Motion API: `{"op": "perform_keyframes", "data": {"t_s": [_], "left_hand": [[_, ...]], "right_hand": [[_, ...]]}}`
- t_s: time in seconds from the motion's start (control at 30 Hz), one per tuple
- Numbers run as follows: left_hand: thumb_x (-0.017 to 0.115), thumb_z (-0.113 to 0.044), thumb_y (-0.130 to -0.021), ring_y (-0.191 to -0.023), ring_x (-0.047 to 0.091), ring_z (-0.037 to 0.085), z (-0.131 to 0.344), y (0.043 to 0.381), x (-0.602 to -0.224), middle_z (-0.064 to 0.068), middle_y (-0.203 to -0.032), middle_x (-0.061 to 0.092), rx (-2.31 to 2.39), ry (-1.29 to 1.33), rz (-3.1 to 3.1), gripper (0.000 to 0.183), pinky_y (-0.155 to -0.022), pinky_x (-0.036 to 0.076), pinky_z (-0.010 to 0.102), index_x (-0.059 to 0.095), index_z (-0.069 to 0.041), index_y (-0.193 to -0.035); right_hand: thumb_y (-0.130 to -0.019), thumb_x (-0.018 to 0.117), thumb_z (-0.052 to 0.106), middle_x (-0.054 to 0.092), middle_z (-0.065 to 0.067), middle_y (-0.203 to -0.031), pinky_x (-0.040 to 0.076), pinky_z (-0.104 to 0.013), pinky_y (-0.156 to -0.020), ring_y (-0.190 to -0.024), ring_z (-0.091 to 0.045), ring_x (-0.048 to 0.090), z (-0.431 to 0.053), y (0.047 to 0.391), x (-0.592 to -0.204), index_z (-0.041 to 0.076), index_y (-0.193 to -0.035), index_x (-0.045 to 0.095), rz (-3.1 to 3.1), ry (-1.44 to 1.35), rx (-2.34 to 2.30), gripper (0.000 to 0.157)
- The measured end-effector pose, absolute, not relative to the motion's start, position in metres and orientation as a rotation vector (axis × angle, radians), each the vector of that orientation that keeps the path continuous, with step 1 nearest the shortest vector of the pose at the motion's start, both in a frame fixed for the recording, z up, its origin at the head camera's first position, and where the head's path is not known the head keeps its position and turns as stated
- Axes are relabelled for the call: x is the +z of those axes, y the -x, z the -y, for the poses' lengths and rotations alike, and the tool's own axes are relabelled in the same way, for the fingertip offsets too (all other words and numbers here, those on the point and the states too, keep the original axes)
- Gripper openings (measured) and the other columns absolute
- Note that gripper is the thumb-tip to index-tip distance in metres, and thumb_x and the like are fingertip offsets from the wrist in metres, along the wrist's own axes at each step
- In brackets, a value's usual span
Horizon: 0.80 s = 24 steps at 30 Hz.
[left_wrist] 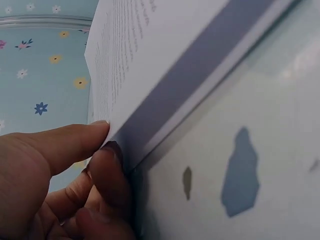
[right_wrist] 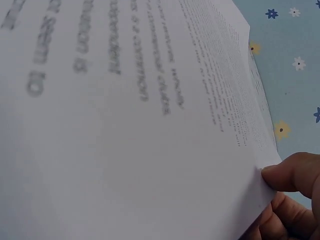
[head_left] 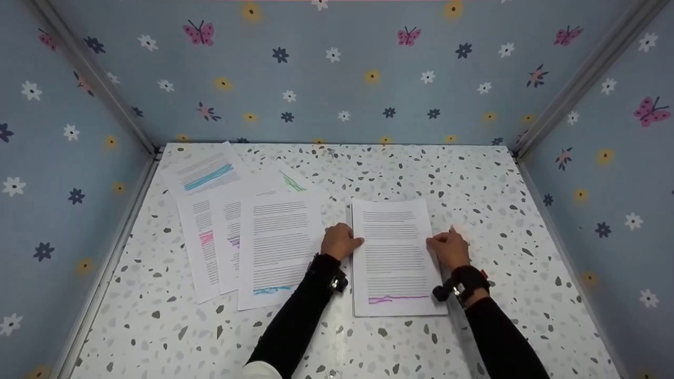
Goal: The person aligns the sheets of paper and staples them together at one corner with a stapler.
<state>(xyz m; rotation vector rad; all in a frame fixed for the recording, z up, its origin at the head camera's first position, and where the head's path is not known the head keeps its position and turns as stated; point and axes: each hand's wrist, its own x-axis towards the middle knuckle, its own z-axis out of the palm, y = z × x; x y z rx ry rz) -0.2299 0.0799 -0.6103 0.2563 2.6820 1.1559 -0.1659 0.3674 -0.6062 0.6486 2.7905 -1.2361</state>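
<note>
A printed sheet of paper with a purple highlighter stroke near its bottom lies over a stack of sheets in front of me. My left hand pinches its left edge between thumb and forefinger. In the left wrist view that edge of the sheet is lifted, with a shadowed gap over the paper below. My right hand pinches the opposite edge, thumb on top and fingers curled underneath. The right wrist view shows the sheet slightly bowed, its print running toward the far end.
Left of the stack, several loose printed sheets overlap: one with blue marks, others with pink, purple and green. A further blue-marked sheet lies at the back left. Flowered panels enclose the speckled table at the back and sides.
</note>
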Motion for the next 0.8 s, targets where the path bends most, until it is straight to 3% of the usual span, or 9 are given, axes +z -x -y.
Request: {"op": "perform_keyframes", "data": {"t_s": [0.1,0.17,0.27,0.43,0.63,0.8], "left_hand": [[0.081,-0.017,-0.086,-0.052,0.041,0.018,-0.0796,0.2284,-0.6098,-0.004,-0.051,0.041,1.149,-0.265,-2.701,0.046,-0.096,0.046,0.049,0.047,-0.013,-0.056],[0.082,-0.016,-0.086,-0.053,0.044,0.019,-0.0791,0.2275,-0.6099,-0.003,-0.052,0.044,1.148,-0.263,-2.71,0.042,-0.101,0.044,0.051,0.049,-0.012,-0.059],[0.082,-0.015,-0.085,-0.057,0.05,0.021,-0.0785,0.228,-0.6119,0.001,-0.058,0.051,1.132,-0.242,-2.715,0.035,-0.09,0.048,0.047,0.054,-0.009,-0.066],[0.083,-0.018,-0.084,-0.063,0.054,0.022,-0.0793,0.2294,-0.6167,0.004,-0.066,0.057,1.124,-0.218,-2.713,0.03,-0.071,0.046,0.042,0.056,-0.007,-0.076],[0.084,-0.022,-0.084,-0.076,0.064,0.032,-0.0806,0.2298,-0.6165,0.011,-0.079,0.065,1.106,-0.196,-2.716,0.033,-0.069,0.051,0.045,0.059,-0.002,-0.093],[0.084,-0.022,-0.084,-0.076,0.066,0.035,-0.0801,0.2296,-0.6176,0.013,-0.079,0.066,1.119,-0.22,-2.733,0.033,-0.07,0.052,0.047,0.06,-0.001,-0.092]], "right_hand": [[-0.095,0.068,0.023,0.074,-0.016,-0.095,0.047,-0.042,-0.083,-0.1,-0.03,0.057,-0.366,0.1661,-0.6077,0.0,-0.094,0.077,-2.822,-0.631,-1.19,0.025],[-0.095,0.068,0.024,0.074,-0.016,-0.093,0.044,-0.048,-0.092,-0.094,-0.031,0.059,-0.3654,0.1663,-0.609,0.0,-0.094,0.076,-2.84,-0.614,-1.157,0.026],[-0.095,0.068,0.027,0.074,-0.015,-0.093,0.043,-0.048,-0.094,-0.084,-0.03,0.06,-0.3645,0.1666,-0.6113,0.0,-0.095,0.076,-2.859,-0.605,-1.11,0.028],[-0.094,0.068,0.028,0.072,-0.012,-0.092,0.044,-0.036,-0.07,-0.074,-0.025,0.059,-0.3638,0.1664,-0.6128,0.001,-0.096,0.076,-2.843,-0.627,-1.083,0.027],[-0.094,0.069,0.028,0.072,-0.016,-0.099,0.045,-0.036,-0.069,-0.077,-0.026,0.06,-0.3632,0.1657,-0.6097,0.001,-0.098,0.075,-2.836,-0.649,-1.056,0.028],[-0.094,0.068,0.025,0.071,-0.018,-0.107,0.045,-0.038,-0.076,-0.082,-0.027,0.06,-0.3618,0.1664,-0.6093,0.0,-0.097,0.075,-2.851,-0.656,-1.062,0.026]]}}
